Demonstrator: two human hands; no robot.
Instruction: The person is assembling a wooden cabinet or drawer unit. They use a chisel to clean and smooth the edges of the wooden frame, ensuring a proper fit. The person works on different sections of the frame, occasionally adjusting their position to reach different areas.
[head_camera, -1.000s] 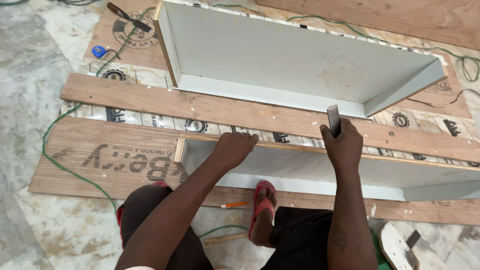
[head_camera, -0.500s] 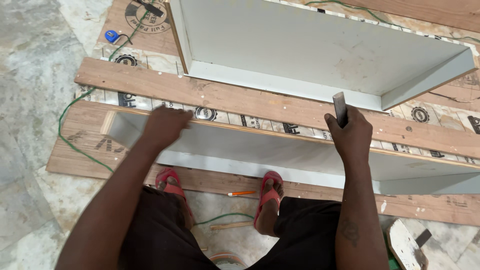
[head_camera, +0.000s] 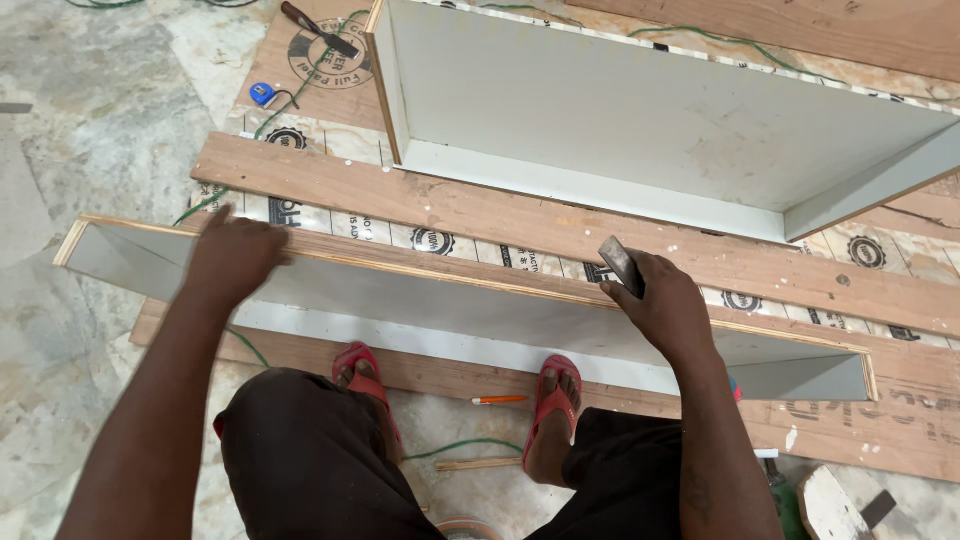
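The left hand (head_camera: 232, 258) has slid leftward along the plywood top edge of the long grey laminated panel (head_camera: 420, 300), now lying flat with fingers together near its left end. The right hand (head_camera: 668, 305) stays clamped on a small dark flat tool (head_camera: 620, 264), steadying that panel, which stands on the floor.

L hand (head_camera: 232, 262) lies flat on the top edge of the long grey panel (head_camera: 420, 300) at 9 o'clock. R hand (head_camera: 668, 308) at 3 o'clock grips a small dark flat tool (head_camera: 620, 265), resting on the same edge. Orange pencil (head_camera: 498, 400) on the floor at 6, btw red sandals (head_camera: 556, 392).
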